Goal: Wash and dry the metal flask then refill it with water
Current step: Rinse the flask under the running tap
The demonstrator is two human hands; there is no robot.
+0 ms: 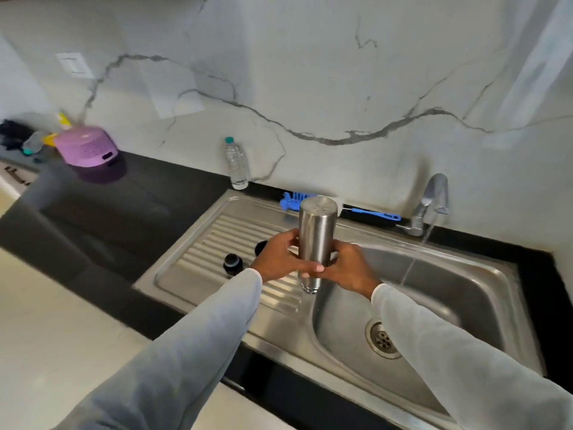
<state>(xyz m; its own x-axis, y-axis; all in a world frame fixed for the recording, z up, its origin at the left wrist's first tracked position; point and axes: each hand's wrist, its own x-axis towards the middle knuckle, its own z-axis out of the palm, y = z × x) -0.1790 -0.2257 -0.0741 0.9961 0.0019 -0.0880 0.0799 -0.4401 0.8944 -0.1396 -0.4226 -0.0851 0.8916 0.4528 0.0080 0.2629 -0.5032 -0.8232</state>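
Note:
The metal flask (pixel 316 234) is upside down, base up and mouth down, over the left edge of the sink basin (pixel 465 305). My left hand (pixel 277 259) grips its lower part from the left, thumb across the front. My right hand (pixel 352 266) holds it from the right. The tap (pixel 432 200) at the back right runs a thin stream of water into the basin, apart from the flask. Two black caps (pixel 232 262) lie on the ribbed drainboard (pixel 217 240), one partly hidden behind my left hand.
A blue bottle brush (pixel 369 212) lies along the sink's back rim. A clear plastic water bottle (pixel 237 164) stands against the marble wall. A purple container (pixel 88 145) and clutter sit far left on the black counter (pixel 108 206). The drain (pixel 383 338) is in the basin.

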